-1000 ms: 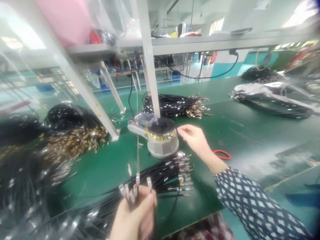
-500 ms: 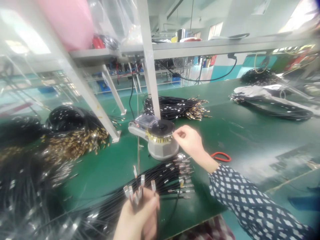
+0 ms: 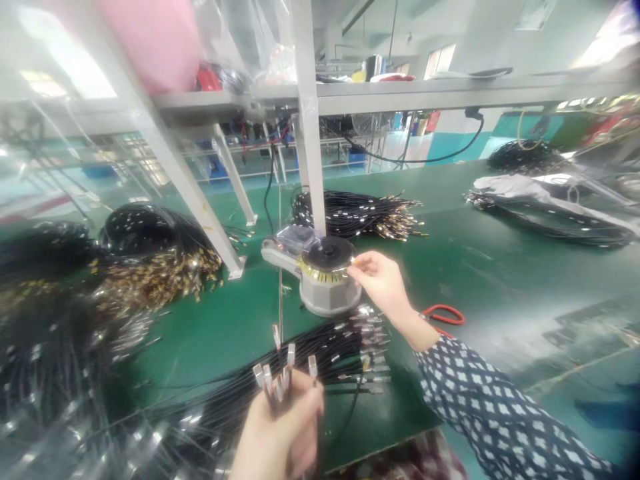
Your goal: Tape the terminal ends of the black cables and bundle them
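Note:
My left hand (image 3: 287,423) is closed around several black cables, and their flat metal connectors (image 3: 291,355) point up above the fingers. At the round tape dispenser (image 3: 330,297), my right hand (image 3: 380,280) pinches thumb and forefinger together on the right side of its rim. A small strip of tape there is mostly covered by the fingertips. Short yellow strips stand out around the rim under the black disc (image 3: 329,252). Just in front of the dispenser lies a bundle of black cables (image 3: 320,353) with silvery connector ends toward the right.
Red-handled pliers or cutters (image 3: 445,315) lie beside my right forearm. Behind the dispenser is another cable bundle (image 3: 360,212); a large heap (image 3: 145,267) with brass-coloured ends fills the left. Shelf posts (image 3: 309,120) rise from the green table (image 3: 450,220). More coiled cables (image 3: 560,217) lie far right.
The view has shifted slightly, so everything sits a little further right. My right hand stays at the dispenser rim, its fingers slightly repositioned. The left hand still grips the cables.

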Available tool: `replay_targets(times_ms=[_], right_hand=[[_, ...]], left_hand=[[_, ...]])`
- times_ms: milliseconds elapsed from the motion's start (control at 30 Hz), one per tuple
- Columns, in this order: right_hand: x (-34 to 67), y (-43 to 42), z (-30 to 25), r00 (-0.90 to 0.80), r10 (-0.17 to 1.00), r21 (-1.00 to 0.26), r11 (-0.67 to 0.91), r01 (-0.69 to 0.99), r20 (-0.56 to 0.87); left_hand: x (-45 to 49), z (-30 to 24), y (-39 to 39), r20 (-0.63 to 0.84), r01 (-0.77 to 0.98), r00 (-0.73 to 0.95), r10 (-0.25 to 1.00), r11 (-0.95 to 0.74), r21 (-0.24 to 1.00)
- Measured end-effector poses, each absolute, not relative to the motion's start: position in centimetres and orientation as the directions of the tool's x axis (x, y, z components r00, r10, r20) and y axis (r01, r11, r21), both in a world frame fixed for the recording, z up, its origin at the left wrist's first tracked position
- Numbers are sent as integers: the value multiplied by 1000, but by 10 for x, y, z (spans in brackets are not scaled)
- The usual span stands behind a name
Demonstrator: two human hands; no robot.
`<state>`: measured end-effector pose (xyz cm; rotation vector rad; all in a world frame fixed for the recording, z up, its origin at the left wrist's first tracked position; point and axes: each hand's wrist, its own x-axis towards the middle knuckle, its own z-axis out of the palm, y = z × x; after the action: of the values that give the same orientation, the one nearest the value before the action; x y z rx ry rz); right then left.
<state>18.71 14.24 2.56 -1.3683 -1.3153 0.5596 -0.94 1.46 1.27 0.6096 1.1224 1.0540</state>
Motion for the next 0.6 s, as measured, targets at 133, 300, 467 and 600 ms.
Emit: replay_targets(times_ms=[133, 300, 467, 600], right_hand=[[181, 134, 33, 261, 861, -838, 283, 467, 437], [183, 129, 30, 256, 858, -848, 314, 426, 446], [182, 132, 18, 283, 867, -885, 306, 350, 411], [177, 136, 14, 282, 863, -888, 324, 327, 418]], left_hand=[[-10, 13, 13, -413, -363, 69, 908, 409, 838], [-11, 12, 11, -408, -388, 74, 910, 403, 829], [-11, 14, 11, -396, -412, 94, 913, 398, 820], [-11, 16, 10, -391, -422, 92, 916, 391, 818]])
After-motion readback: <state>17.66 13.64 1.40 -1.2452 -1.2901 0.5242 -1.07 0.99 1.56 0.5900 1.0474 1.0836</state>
